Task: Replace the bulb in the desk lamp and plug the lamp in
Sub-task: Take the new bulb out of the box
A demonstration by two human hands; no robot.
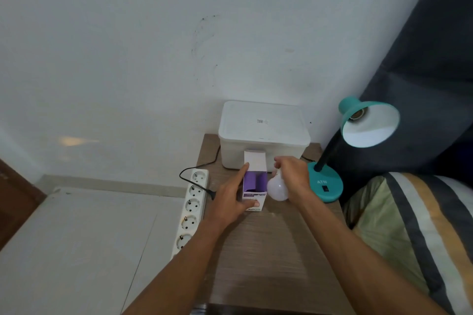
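The right hand grips the round white bulb beside the open purple-and-white carton, steadied by the left hand; the teal desk lamp's socket looks empty; a loose grip could drop the bulb on the wooden table

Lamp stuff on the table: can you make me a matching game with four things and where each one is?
Things:
1. bulb
2. bulb box
3. lamp socket
4. plug

States:
A. held by the left hand
B. empty inside the teal shade
C. held by the right hand
D. lying loose beside the power strip

Pairs: 1-C, 2-A, 3-B, 4-D
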